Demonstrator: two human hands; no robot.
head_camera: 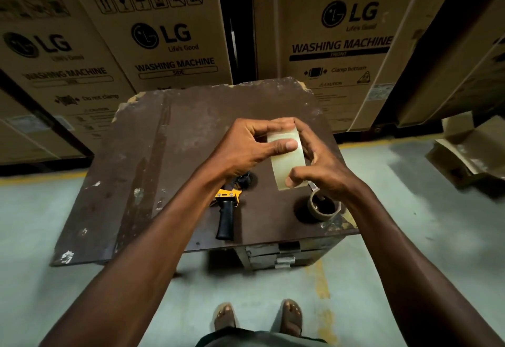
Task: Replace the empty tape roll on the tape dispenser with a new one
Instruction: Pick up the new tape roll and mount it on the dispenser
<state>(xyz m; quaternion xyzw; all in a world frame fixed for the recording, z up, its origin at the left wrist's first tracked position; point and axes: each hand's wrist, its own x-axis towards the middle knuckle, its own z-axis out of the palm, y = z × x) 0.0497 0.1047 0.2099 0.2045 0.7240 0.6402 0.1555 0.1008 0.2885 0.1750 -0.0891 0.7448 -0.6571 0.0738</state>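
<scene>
Above the brown table (131, 182) both hands hold a new roll of clear tape (288, 160), edge-on to me. My left hand (246, 150) grips its upper part, thumb pressed on the outer face. My right hand (319, 163) pinches its lower end with thumb and fingers. The tape dispenser (228, 210), yellow body and black handle, lies on the table below my left wrist, its head partly hidden. The empty brown cardboard core (323, 207) sits on the table by the right front edge, under my right wrist.
Tall cardboard washing-machine boxes (164, 32) stand close behind the table. A torn cardboard box (470, 150) lies on the floor at right. The table's surface is worn, with chipped corners. My sandalled feet (259, 316) stand on the grey floor below.
</scene>
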